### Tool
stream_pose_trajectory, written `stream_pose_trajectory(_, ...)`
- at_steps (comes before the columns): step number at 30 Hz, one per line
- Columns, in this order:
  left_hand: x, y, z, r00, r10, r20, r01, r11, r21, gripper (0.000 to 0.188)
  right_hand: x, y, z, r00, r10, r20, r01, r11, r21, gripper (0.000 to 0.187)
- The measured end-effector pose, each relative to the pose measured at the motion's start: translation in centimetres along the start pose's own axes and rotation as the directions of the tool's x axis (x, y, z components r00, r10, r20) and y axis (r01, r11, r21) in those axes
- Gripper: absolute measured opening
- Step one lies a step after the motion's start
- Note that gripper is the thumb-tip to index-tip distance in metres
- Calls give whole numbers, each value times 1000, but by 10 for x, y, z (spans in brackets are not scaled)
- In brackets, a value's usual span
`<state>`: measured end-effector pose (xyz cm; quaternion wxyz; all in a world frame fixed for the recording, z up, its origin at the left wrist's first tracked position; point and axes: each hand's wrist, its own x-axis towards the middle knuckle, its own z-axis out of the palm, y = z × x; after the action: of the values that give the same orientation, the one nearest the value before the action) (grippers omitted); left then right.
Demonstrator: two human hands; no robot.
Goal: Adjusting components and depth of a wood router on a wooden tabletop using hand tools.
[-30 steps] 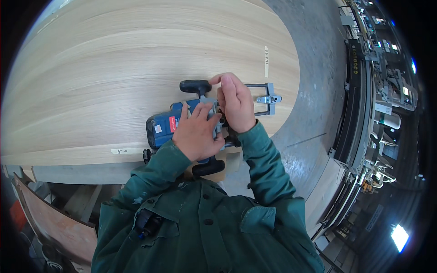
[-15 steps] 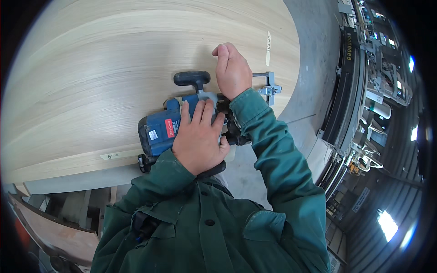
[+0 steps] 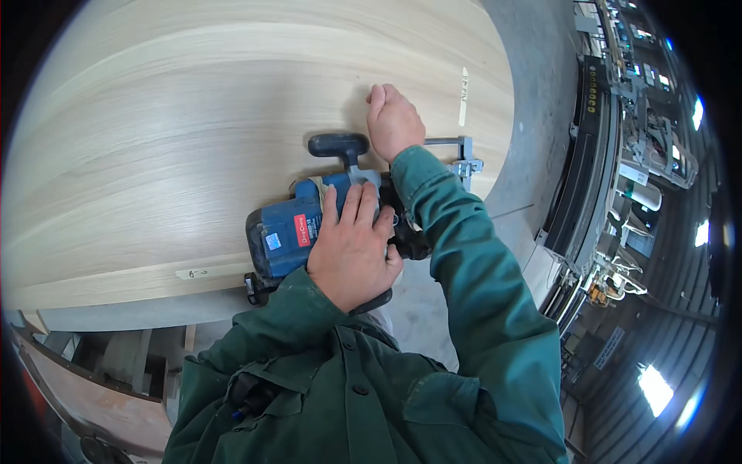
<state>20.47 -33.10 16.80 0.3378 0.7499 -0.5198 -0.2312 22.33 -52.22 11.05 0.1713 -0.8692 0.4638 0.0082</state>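
Note:
A blue and black plunge router (image 3: pixel 282 236) lies on its side near the front right edge of a pale wood-grain panel (image 3: pixel 193 147). My left hand (image 3: pixel 355 251) rests on its motor body, fingers stretched out and slightly spread. One black side handle (image 3: pixel 338 145) points toward the far side. Beyond the router's base, my right hand (image 3: pixel 396 127) is closed with curled fingers; what they hold, if anything, is hidden. Next to it, a rod leads right to a metal edge guide (image 3: pixel 466 164). My right forearm covers part of the router's base.
Paper labels (image 3: pixel 464 97) are stuck on the panel. Its rounded right end overhangs a grey concrete floor (image 3: pixel 533 116). A long machine (image 3: pixel 576 147) stands to the right. At lower left is a wooden box or frame (image 3: pixel 93 390).
The view has shifted slightly, so panel and router appear a little lower and farther right. My left hand stays on the router. My right hand's fingers look more tightly curled.

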Motion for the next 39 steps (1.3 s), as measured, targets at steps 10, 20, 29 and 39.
stream_pose_trajectory(10, 5, 2, -4, 999, -20, 38, 20, 1000, 0, 49, 3, -4, -5, 999, 36, 11, -35, 998, -45, 41)
stream_pose_trajectory(20, -7, 3, 3, 1000, -6, 17, 5, 998, 69, 50, 2, -8, 2, 998, 63, 29, -59, 993, -106, 43)
stream_pose_trajectory(29, -27, 9, 18, 995, 92, -30, -84, 975, 206, 47, -11, 5, -15, 917, -79, 392, -249, 654, 714, 35)
stream_pose_trajectory(39, -35, 32, 34, 987, 149, -53, -123, 934, 335, 51, -87, 1, -70, 767, -364, -528, 624, 235, 745, 23)
